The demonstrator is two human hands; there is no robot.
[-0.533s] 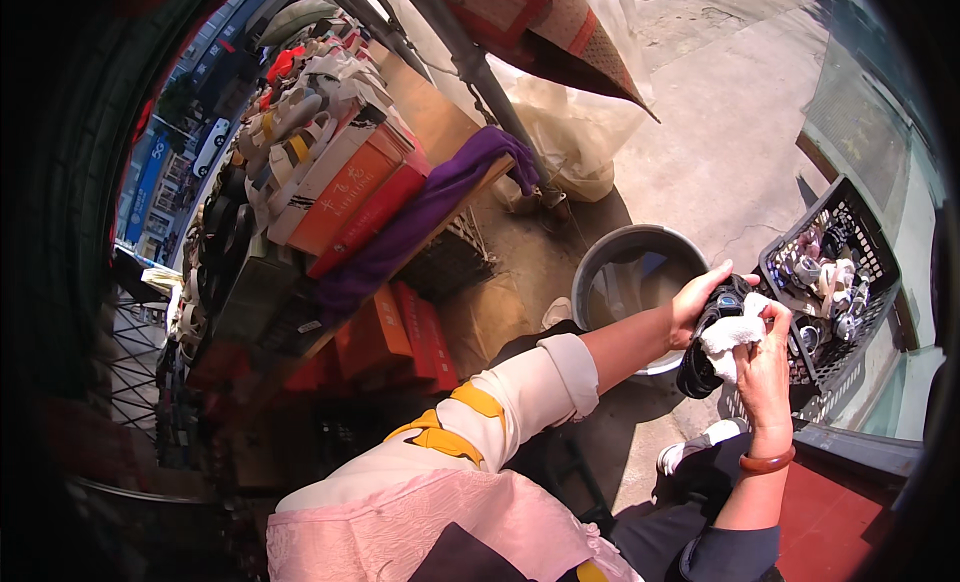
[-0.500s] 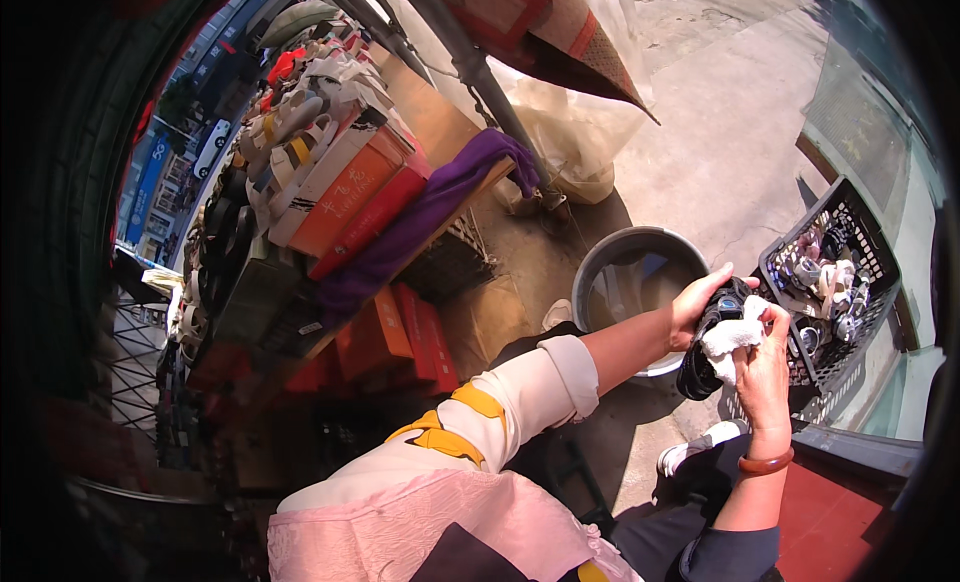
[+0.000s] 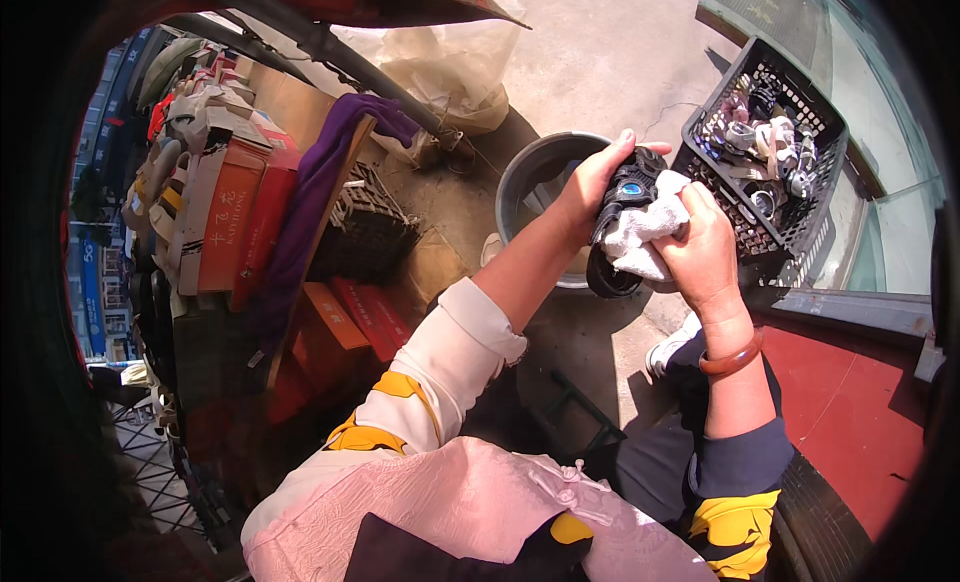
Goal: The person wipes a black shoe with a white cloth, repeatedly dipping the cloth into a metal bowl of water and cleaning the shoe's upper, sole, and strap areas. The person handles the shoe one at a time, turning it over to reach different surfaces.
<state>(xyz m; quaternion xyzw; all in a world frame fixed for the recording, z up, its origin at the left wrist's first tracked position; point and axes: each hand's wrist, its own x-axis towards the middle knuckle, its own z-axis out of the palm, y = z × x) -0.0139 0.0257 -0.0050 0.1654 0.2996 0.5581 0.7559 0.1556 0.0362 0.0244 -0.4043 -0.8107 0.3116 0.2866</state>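
Note:
My left hand (image 3: 592, 190) grips a black sandal (image 3: 622, 194) with a blue ornament, its thumb raised along the edge. Wrapped around a white cloth (image 3: 640, 234), my right hand (image 3: 703, 244) presses it against the sandal from the right. The cloth covers part of the sandal, and the left fingers behind it are mostly hidden. Below and behind both hands stands a grey bucket (image 3: 512, 189) holding water, partly blocked by my left forearm.
A black plastic crate (image 3: 722, 204) full of sandals stands at the right. Shoe boxes (image 3: 228, 222) and many shoes crowd a table at the left, with a purple cloth (image 3: 318, 182) over its edge. A metal pole (image 3: 345, 67) slants above. A red panel (image 3: 845, 407) lies at lower right.
The view has shifted, so the bucket, crate and table sit further left or higher. Both hands still hold the sandal and cloth; the sandal is turned so its blue ornament shows more.

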